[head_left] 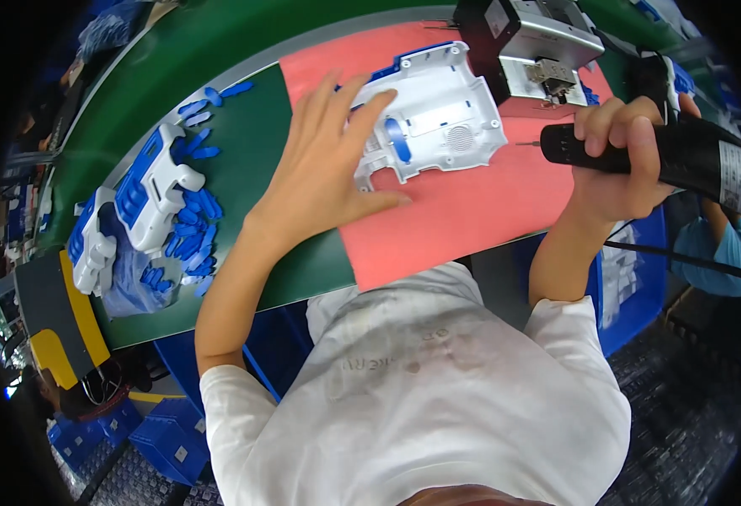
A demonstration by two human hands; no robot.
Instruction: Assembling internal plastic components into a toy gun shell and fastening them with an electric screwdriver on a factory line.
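A white plastic housing shell (434, 105) with a blue edge lies with its hollow inside facing up on the pink mat (438, 223). Inside it sits a slim blue plastic piece (397, 140). My left hand (320, 164) reaches over the shell's left side, fingers spread; whether the fingertips touch it I cannot tell. To the right, my right hand (619, 160) is wrapped round a black electric screwdriver (691, 156). Its thin bit points left toward the shell, apart from it.
A screw feeder machine (547, 80) stands behind the shell at the right. On the green table's left side lie several blue plastic pieces (192, 236) and white-and-blue housings (155, 185). A blue bin (653, 278) stands below at the right, near a cable.
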